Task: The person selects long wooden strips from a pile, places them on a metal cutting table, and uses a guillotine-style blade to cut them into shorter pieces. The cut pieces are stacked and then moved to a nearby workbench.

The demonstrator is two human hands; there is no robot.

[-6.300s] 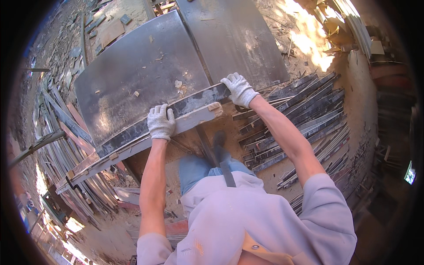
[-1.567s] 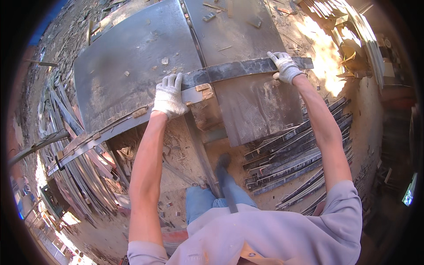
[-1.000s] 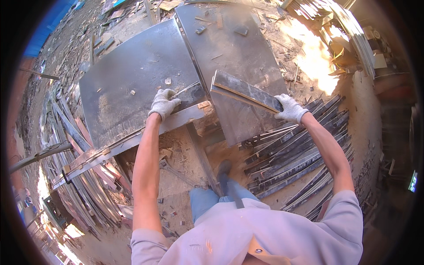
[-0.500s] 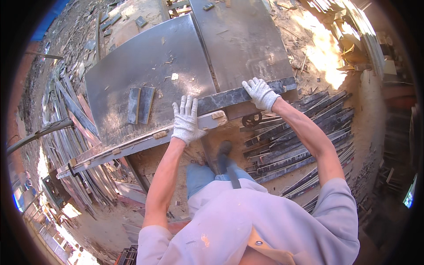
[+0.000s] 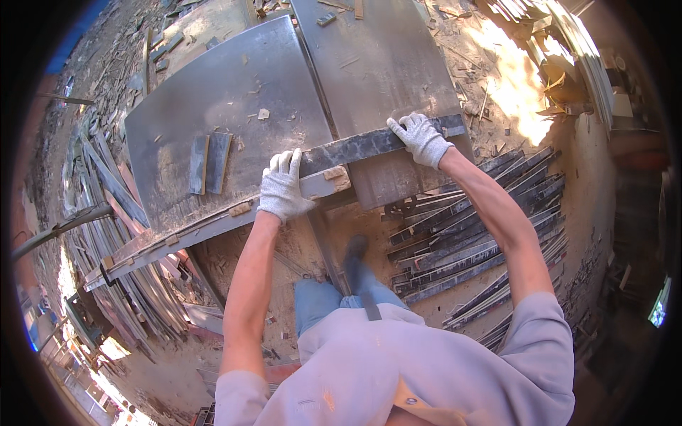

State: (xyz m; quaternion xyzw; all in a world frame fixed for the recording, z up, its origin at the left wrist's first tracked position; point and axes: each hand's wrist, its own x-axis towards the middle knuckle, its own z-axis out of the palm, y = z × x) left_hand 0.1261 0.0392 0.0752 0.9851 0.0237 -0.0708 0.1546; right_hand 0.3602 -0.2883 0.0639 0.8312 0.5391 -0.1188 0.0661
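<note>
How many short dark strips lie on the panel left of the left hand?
2: the first strip on the panel, the second strip just right of it, nearer the left hand. Any piece underneath would be hidden.

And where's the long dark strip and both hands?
Long dark strip (image 5: 352,150): head view, on its dark face.
Left hand (image 5: 283,188): head view, on its gloved back.
Right hand (image 5: 422,141): head view, on its gloved back.

From here I make out pale grey, flecked gloves (image 5: 425,144); between the fingers (image 5: 285,163), a black strip (image 5: 353,150) mottled chalky grey; beyond them, dark grey sheets (image 5: 227,85); back from the fingers, blue trousers (image 5: 314,304).
</note>
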